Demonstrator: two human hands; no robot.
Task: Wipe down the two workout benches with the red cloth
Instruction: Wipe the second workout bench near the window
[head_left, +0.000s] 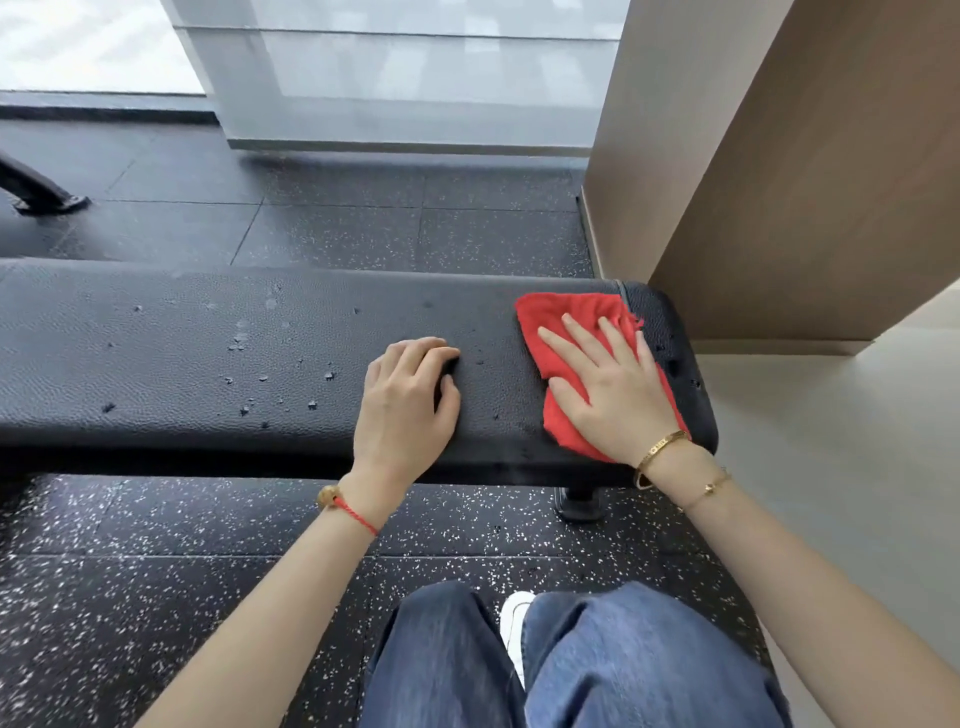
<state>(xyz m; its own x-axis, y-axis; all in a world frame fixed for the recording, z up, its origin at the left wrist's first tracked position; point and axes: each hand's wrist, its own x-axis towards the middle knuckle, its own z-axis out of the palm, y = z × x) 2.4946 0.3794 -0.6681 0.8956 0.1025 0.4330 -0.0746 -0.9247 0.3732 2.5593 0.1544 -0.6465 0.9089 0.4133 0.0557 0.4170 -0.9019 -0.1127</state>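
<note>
Right hand (613, 395) lies flat with fingers spread, pressing the cloth (571, 332) onto the right end of the bench (208, 358). Left hand (408, 400) rests on the pad just beside it, fingers curled under, holding nothing.

Speckled black floor (156, 571) runs under and behind the bench. A tan wall (779, 182) stands just beyond the bench's right end, and frosted glass (405, 73) closes the far side. The black padded bench crosses the view from the left edge to near the wall; one foot (579, 501) shows under its near edge. Blue jeans (571, 665) and a white shoe (514, 623) fill the bottom. The red cloth is crumpled, partly under the palm, reaching the pad's near edge. Water drops (244, 340) dot the pad left of the hands. Gold bracelets (660, 452) circle the right wrist, a red cord (358, 517) the left.
</note>
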